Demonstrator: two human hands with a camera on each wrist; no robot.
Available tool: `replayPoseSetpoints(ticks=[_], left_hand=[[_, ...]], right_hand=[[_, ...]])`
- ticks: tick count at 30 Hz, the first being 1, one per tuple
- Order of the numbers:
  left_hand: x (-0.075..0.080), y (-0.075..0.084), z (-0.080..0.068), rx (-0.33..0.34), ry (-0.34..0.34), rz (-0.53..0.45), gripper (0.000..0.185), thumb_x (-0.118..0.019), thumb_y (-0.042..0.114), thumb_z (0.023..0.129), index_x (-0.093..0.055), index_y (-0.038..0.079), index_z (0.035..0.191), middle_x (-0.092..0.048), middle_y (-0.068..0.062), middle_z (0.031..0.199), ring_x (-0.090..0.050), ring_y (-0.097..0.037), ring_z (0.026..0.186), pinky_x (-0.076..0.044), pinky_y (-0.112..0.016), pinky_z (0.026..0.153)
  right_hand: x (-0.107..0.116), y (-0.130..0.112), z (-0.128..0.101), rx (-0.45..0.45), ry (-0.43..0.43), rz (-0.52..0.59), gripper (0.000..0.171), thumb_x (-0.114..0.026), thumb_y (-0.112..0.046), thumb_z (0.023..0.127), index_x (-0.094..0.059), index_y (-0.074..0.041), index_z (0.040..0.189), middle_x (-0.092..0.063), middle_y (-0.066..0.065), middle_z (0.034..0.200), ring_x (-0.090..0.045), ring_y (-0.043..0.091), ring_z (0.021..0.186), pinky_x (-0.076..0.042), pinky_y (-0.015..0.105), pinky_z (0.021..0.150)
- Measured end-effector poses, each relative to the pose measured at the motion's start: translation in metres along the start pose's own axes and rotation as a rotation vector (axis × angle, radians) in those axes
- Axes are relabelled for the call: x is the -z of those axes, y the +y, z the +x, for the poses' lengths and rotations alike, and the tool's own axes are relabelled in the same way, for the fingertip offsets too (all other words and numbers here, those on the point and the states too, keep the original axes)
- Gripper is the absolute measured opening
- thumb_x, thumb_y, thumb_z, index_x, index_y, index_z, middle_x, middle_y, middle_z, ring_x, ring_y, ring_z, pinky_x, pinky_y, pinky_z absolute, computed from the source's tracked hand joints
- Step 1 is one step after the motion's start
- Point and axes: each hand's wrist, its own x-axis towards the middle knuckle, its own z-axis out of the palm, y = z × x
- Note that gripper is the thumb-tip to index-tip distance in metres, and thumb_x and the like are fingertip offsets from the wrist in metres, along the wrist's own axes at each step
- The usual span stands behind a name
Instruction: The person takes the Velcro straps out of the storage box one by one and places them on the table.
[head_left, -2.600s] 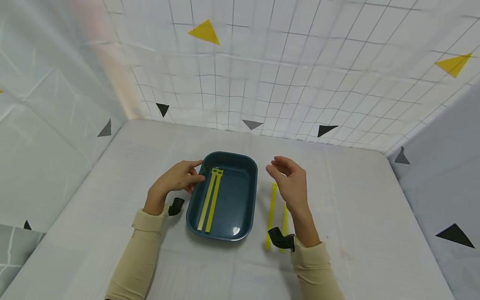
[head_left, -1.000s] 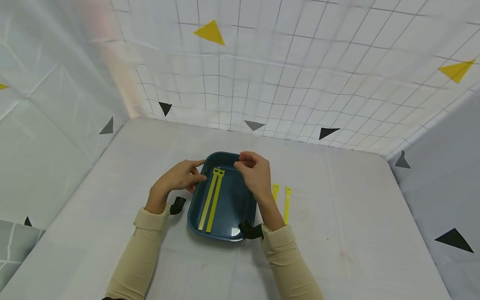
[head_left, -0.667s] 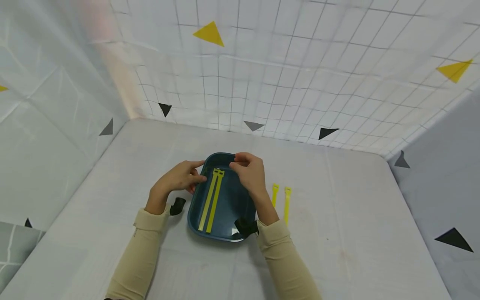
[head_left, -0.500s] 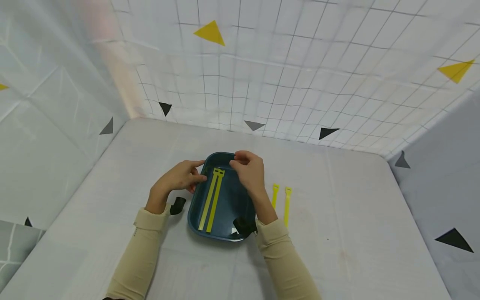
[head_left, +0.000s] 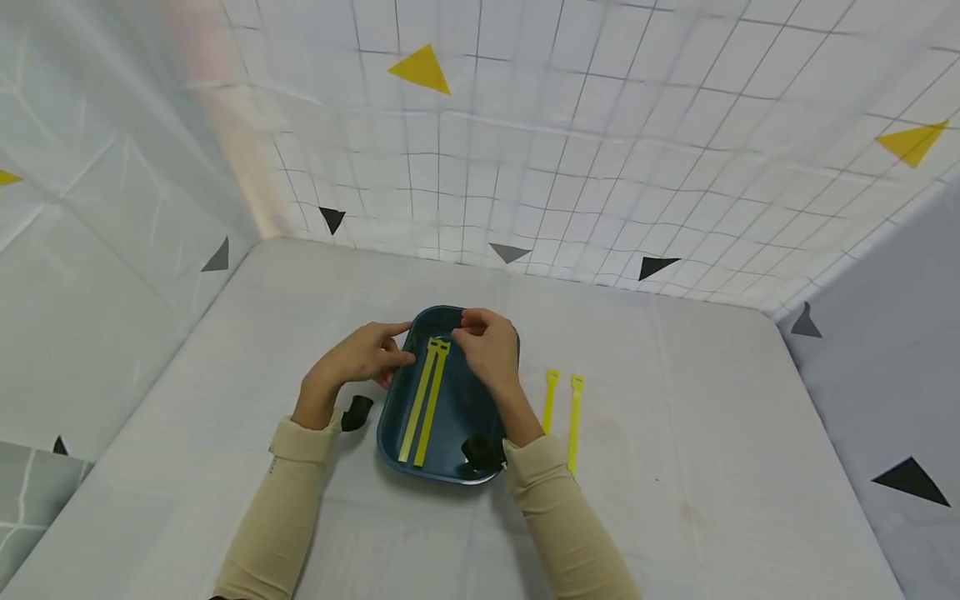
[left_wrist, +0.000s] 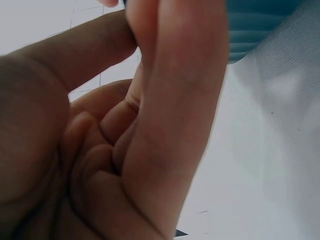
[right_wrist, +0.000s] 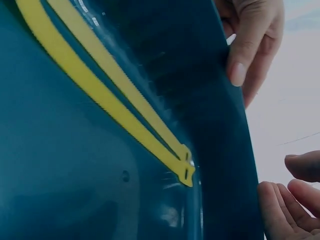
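So the big change here: the right hand (head_left: pixel 486 350) has been swung over from the bare tabletop on the right, where it was hovering a couple of seconds back, and is now parked above the far end of the dark teal tray (head_left: pixel 480 417), fingers loosely curled with the tips near the heads of the two yellow straps in the tray (head_left: pixel 423 400). Nothing is actually gripped by it yet as far as can be seen; in the right wrist view the strap heads (right_wrist: pixel 184 167) are lying flat against the tray floor, untouched, with the fingertips (right_wrist: pixel 280 210) off to the side of the tray wall. The left hand (head_left: pixel 358 357) hasn't been moved at all, and the tray's left rim is pinched between its thumb and fingers, which keeps the tray steady. The other two yellow straps on the table (head_left: pixel 562 412) have been left just right of the tray, uncovered now that the hand is gone from over them. Judging by all that, attention looks to have been shifted to the pair inside the tray.
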Motion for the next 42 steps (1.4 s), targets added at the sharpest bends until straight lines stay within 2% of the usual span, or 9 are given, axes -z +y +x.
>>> replayPoseSetpoints(ticks=[9,13,23,32,42], left_hand=[[0.0,0.002,0.0,0.024,0.002,-0.012,0.068,-0.063,0.015,0.098,-0.029,-0.001,0.154,-0.065,-0.012,0.079,-0.062,-0.02,0.057,-0.059,-0.044,0.061],[-0.001,0.003,0.001,0.018,0.005,-0.009,0.068,-0.063,0.015,0.098,-0.028,-0.001,0.154,-0.065,-0.012,0.08,-0.062,-0.02,0.057,-0.059,-0.044,0.061],[-0.001,0.001,0.001,0.003,-0.003,-0.018,0.067,-0.063,0.015,0.098,-0.028,-0.001,0.154,-0.066,-0.014,0.082,-0.063,-0.021,0.058,-0.059,-0.046,0.061],[-0.001,0.0,0.001,0.002,-0.003,-0.006,0.068,-0.063,0.015,0.099,-0.027,-0.002,0.154,-0.066,-0.014,0.081,-0.062,-0.021,0.057,-0.059,-0.045,0.06],[-0.002,-0.001,0.001,0.001,-0.003,-0.004,0.069,-0.063,0.015,0.099,-0.026,-0.003,0.154,-0.066,-0.017,0.082,-0.062,-0.021,0.057,-0.059,-0.046,0.06]], right_hand=[[-0.007,0.009,0.0,-0.012,-0.046,-0.042,0.03,-0.071,-0.001,0.089,-0.067,0.005,0.118,-0.067,0.017,0.107,-0.066,0.029,0.097,-0.057,0.039,0.081],[-0.006,0.011,0.004,-0.006,-0.082,-0.101,0.033,-0.072,-0.002,0.089,-0.066,0.004,0.121,-0.067,0.017,0.11,-0.066,0.03,0.1,-0.056,0.041,0.084],[-0.01,0.015,0.009,-0.045,-0.14,-0.196,0.037,-0.072,-0.004,0.09,-0.064,0.003,0.125,-0.066,0.017,0.12,-0.066,0.03,0.104,-0.056,0.039,0.084],[-0.016,0.02,0.01,-0.103,-0.238,-0.286,0.047,-0.07,-0.006,0.09,-0.058,0.001,0.135,-0.06,0.017,0.131,-0.061,0.03,0.113,-0.052,0.043,0.092],[-0.02,0.026,0.01,-0.142,-0.279,-0.302,0.052,-0.07,-0.003,0.089,-0.054,0.001,0.139,-0.057,0.017,0.135,-0.061,0.029,0.114,-0.052,0.042,0.093]])
